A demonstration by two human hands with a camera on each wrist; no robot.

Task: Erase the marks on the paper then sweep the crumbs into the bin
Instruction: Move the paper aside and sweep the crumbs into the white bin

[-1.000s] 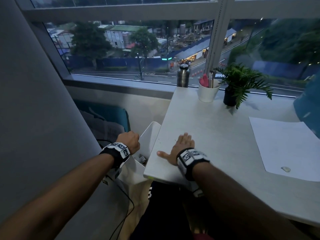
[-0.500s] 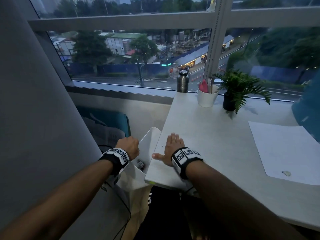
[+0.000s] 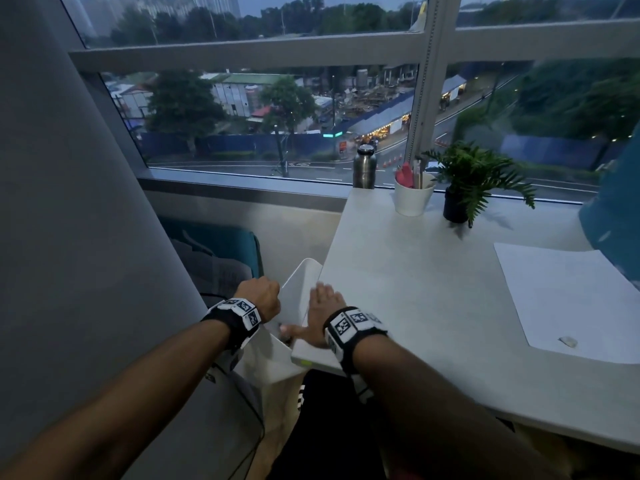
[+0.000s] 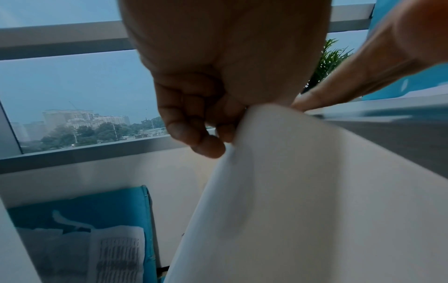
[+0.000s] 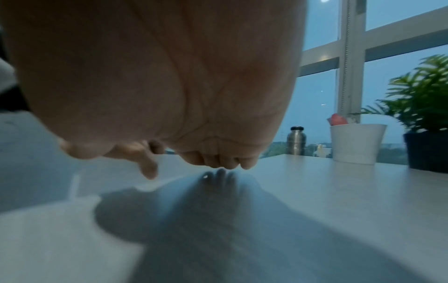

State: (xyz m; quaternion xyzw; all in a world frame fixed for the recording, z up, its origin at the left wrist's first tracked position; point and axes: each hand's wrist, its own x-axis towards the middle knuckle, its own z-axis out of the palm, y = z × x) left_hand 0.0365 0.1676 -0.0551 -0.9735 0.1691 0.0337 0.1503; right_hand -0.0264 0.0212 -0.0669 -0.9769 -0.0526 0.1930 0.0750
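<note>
Two hands work the bench's left edge. The right hand [image 3: 320, 315] lies flat, fingers straight, and has slid from further in right up to that edge, thumb now over it — the sweeping stroke looks nearly finished. The left hand [image 3: 260, 296] still grips the rim of the white plastic bin [image 3: 300, 282], held just beside the pale grey bench [image 3: 415, 306]. Well apart, near the right edge, the white paper sheet [image 3: 568, 299] carries a small white eraser [image 3: 568, 341]. Crumbs are too small to see.
</note>
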